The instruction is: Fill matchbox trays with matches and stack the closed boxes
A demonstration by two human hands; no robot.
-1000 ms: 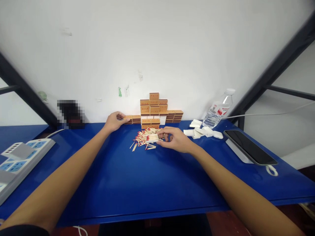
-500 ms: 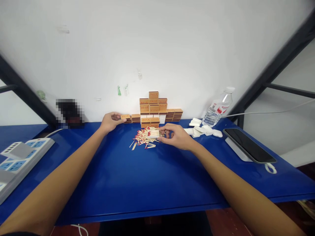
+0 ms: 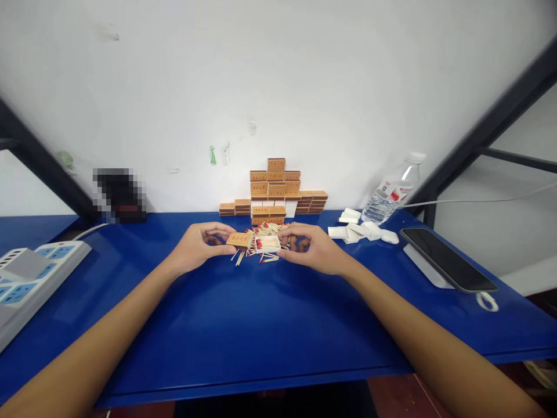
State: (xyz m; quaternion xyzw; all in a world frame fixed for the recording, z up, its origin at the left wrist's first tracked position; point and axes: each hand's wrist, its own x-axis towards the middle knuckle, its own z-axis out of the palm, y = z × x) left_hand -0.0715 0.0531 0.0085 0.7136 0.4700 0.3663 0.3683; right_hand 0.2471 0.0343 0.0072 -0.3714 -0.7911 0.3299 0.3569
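My left hand (image 3: 198, 247) pinches an orange matchbox sleeve (image 3: 240, 240) just above the blue table (image 3: 243, 325). Its open end faces a white inner tray filled with matches (image 3: 268, 243), which my right hand (image 3: 311, 249) holds by its right end. Sleeve and tray are almost touching. Under and behind them lies a loose pile of red-tipped matches (image 3: 261, 255). A stack of closed orange matchboxes (image 3: 274, 194) stands against the white wall further back.
Several empty white trays (image 3: 363, 231) lie right of the stack, beside a plastic water bottle (image 3: 391, 194). A black phone (image 3: 448, 266) rests on a white block at the right. A power strip (image 3: 26, 278) sits at the left edge.
My left hand took a matchbox sleeve from the row by the wall and brought it forward to the centre. My right hand lifted the filled tray slightly toward it.
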